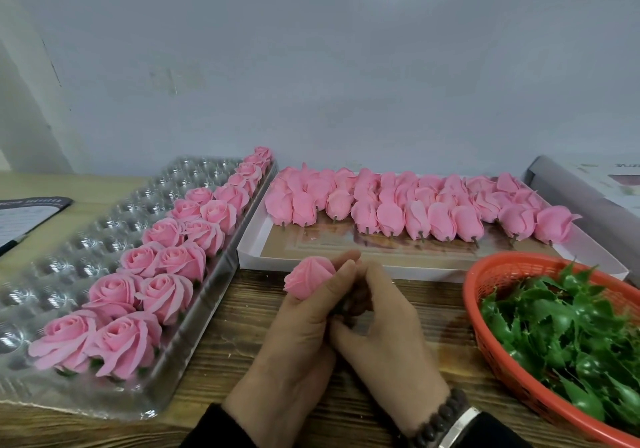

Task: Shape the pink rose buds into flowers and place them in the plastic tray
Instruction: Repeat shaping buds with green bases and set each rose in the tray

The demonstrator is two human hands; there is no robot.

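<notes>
Rose bud stem hidden between both hands.

text: none legible | paper sheet far left: print too blurred

A wooden table carries everything. Left of the hands lies a clear plastic tray, and beyond that tray a dark-edged paper. Past the hands sits a shallow white box. To their right stands an orange basket, with a grey box behind it.
</notes>
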